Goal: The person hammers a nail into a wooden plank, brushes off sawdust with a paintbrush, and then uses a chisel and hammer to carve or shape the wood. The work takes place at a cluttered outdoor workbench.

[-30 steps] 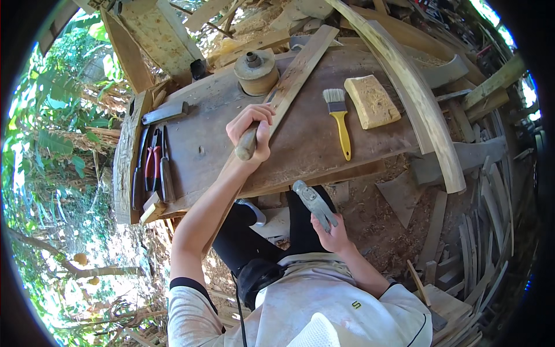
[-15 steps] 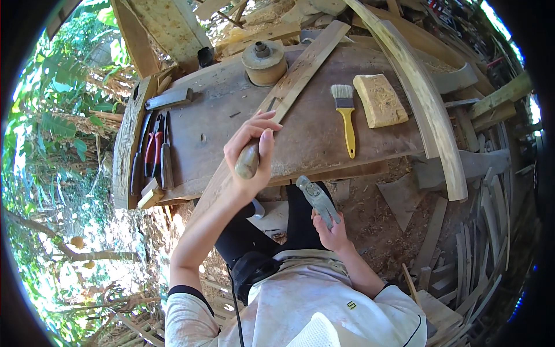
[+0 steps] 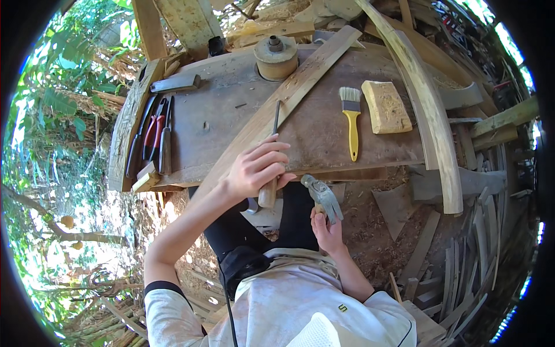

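Note:
My left hand [image 3: 258, 166] is closed around a chisel [image 3: 267, 194] near the bench's front edge. The chisel's wooden handle end points toward me, and its thin metal blade reaches away over a long wooden plank [image 3: 309, 70]. That plank lies slantwise across the bench, its near end passing under my left forearm. Lower and to the right, above my lap, my right hand [image 3: 329, 232] grips a claw hammer [image 3: 324, 198] close below its metal head. Most of the hammer's handle is hidden by the hand.
On the wooden bench [image 3: 225, 104] lie a yellow-handled brush [image 3: 351, 124], a wood block [image 3: 387, 108], red-handled pliers [image 3: 154, 133] and a sharpening-stone-like block [image 3: 175, 83]. A round wooden piece [image 3: 276, 58] stands at the back. A long curved timber [image 3: 425, 87] borders the right; scrap wood lies beyond.
My left hand has turned the chisel from nearly end-on to lying lengthwise, its blade now showing over the plank. The hammer stays in my right hand, and the view has shifted slightly.

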A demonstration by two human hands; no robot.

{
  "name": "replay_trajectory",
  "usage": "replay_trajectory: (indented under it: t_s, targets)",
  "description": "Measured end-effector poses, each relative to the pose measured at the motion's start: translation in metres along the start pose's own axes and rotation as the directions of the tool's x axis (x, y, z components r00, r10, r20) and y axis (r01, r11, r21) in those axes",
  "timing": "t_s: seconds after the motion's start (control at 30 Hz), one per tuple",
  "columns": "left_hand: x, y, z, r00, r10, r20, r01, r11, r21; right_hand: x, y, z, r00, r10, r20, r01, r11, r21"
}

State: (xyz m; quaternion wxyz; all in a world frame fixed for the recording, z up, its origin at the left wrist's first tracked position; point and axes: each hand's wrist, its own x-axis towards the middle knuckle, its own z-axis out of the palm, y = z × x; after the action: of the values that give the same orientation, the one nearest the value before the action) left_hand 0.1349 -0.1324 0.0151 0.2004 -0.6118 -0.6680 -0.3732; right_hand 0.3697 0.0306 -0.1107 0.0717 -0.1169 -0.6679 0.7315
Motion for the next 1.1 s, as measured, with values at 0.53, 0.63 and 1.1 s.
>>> replay_trajectory:
  t_s: [0.53, 0.63, 1.1]
  targets:
    - [-0.003, -0.026, -0.011, 0.999, -0.018, 0.034, 0.017, 0.999, 0.027, -0.004, -0.012, 0.001, 0.991, 0.13, 0.025, -0.133, 0.975, 0.179]
    - [0.0, -0.029, -0.01, 0.998, -0.067, 0.0, 0.067, 0.998, 0.021, -0.006, -0.01, 0.0, 0.991, 0.127, 0.031, -0.131, 0.977, 0.167]
    - [0.045, -0.014, 0.029, 0.956, -0.07, -0.286, 0.044, 0.994, -0.099, -0.007, -0.012, 0.0, 0.99, 0.136, 0.043, -0.14, 0.984, 0.113]
